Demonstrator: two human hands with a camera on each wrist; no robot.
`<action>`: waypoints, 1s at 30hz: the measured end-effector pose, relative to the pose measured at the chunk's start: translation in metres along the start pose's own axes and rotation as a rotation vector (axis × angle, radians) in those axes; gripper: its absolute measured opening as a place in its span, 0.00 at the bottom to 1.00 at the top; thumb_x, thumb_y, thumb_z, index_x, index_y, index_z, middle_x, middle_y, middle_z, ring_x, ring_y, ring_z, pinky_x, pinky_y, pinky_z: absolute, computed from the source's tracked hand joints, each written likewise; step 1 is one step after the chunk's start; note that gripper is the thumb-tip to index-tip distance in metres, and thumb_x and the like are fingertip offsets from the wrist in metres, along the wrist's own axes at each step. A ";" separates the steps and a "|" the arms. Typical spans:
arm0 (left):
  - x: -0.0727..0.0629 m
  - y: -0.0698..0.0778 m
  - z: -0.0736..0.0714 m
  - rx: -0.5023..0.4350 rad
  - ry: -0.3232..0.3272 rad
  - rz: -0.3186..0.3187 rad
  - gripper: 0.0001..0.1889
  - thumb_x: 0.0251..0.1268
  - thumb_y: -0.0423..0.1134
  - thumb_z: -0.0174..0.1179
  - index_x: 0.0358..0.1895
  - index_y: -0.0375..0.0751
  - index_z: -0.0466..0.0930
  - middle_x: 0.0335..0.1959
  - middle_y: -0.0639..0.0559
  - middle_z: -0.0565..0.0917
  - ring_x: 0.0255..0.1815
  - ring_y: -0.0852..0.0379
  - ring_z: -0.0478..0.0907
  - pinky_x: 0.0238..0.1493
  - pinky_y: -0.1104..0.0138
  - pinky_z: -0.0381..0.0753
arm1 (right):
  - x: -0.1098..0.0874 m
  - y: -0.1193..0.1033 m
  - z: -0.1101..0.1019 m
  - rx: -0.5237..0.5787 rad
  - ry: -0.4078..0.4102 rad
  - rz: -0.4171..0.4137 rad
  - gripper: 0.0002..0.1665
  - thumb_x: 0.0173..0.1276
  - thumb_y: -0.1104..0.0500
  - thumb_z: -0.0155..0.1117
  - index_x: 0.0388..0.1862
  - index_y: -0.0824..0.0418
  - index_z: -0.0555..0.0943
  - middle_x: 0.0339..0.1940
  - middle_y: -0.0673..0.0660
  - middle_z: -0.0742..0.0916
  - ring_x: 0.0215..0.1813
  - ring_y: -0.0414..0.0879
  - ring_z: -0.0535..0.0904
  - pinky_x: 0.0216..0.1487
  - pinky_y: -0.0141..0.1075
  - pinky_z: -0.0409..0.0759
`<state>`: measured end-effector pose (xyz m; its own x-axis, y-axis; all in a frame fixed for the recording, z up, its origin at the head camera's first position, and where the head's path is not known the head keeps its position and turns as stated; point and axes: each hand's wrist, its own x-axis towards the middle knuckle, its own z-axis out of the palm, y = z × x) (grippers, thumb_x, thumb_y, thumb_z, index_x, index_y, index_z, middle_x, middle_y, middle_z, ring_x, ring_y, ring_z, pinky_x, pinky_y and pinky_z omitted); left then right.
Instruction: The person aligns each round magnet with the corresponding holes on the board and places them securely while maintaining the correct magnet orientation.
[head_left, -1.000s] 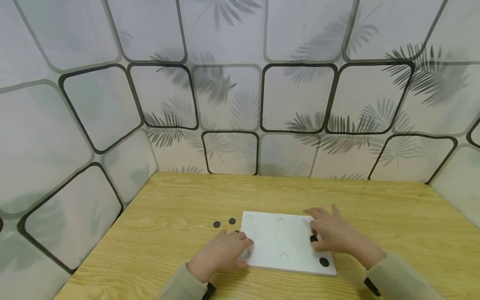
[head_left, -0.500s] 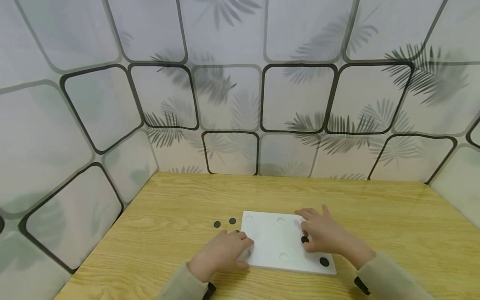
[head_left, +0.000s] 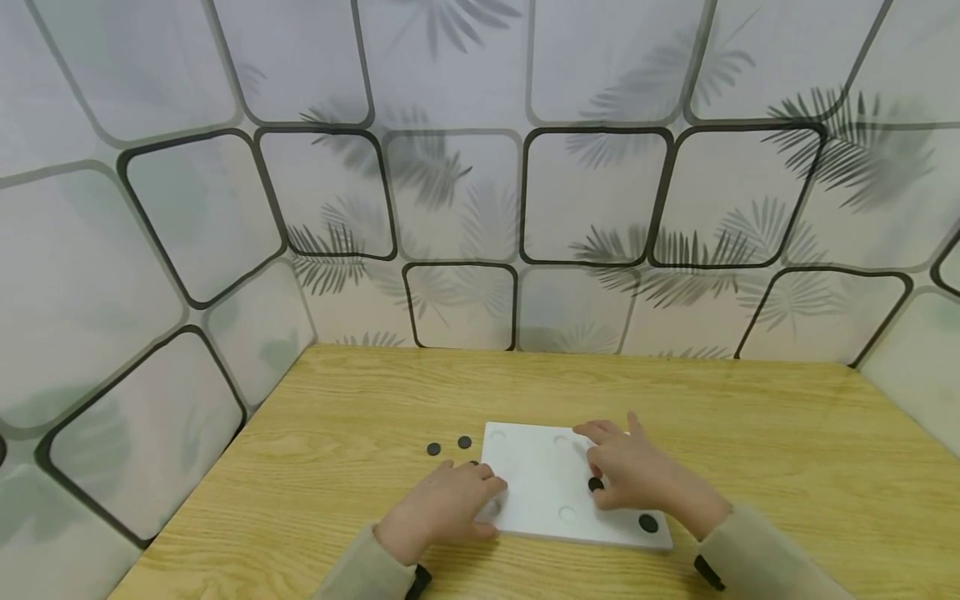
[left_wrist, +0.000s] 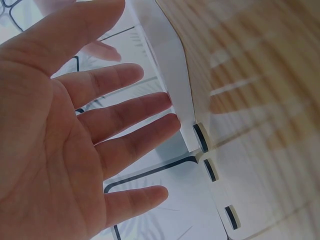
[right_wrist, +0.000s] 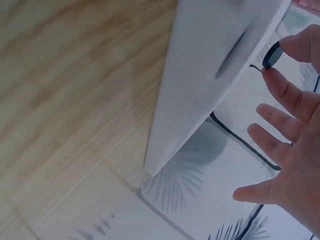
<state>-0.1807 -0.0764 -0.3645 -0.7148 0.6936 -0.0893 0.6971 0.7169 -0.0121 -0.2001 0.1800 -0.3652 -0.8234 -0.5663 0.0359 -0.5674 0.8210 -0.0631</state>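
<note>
Disc (head_left: 596, 484) hangs above the white board (head_left: 534, 475), pinched in the grip of the right hand (head_left: 637, 472), thumb against forefinger; I'd keep it level and lower it squarely over a recess (head_left: 567, 513), with the left hand (head_left: 447, 506), fingers spread at the board's left edge, guarding against slips. The desk (head_left: 337, 467) is pale wood, leaf-patterned walls (head_left: 450, 217) behind.

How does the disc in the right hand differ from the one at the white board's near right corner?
The held disc is pinched by the right hand; the corner disc has no hand on it. The held disc is raised clear of the white board, while the corner disc lies flat at its corner. In the head view, the hand partly covers the held disc; the corner disc shows whole. Both are dark and round.
</note>
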 end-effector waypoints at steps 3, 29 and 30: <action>0.000 0.001 -0.001 0.001 -0.003 0.000 0.24 0.48 0.55 0.62 0.49 0.51 0.75 0.42 0.59 0.76 0.42 0.61 0.73 0.45 0.56 0.72 | 0.001 -0.002 0.000 0.003 -0.001 -0.008 0.12 0.40 0.59 0.64 0.11 0.49 0.68 0.57 0.57 0.72 0.60 0.55 0.62 0.50 0.71 0.42; 0.003 0.000 -0.001 -0.007 -0.037 -0.008 0.24 0.49 0.56 0.61 0.50 0.51 0.75 0.43 0.59 0.76 0.44 0.61 0.72 0.46 0.55 0.71 | 0.019 -0.025 0.002 0.025 -0.054 -0.082 0.13 0.41 0.58 0.65 0.10 0.49 0.68 0.59 0.57 0.72 0.62 0.54 0.61 0.51 0.70 0.43; 0.003 0.000 -0.001 -0.007 -0.038 -0.007 0.24 0.49 0.56 0.61 0.50 0.51 0.75 0.43 0.59 0.76 0.44 0.61 0.72 0.46 0.55 0.71 | 0.020 -0.026 0.002 0.025 -0.059 -0.082 0.13 0.41 0.57 0.65 0.10 0.49 0.68 0.59 0.57 0.71 0.62 0.54 0.61 0.52 0.70 0.43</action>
<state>-0.1826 -0.0742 -0.3638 -0.7169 0.6855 -0.1273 0.6916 0.7223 -0.0054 -0.2018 0.1473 -0.3646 -0.7718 -0.6356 -0.0168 -0.6322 0.7700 -0.0868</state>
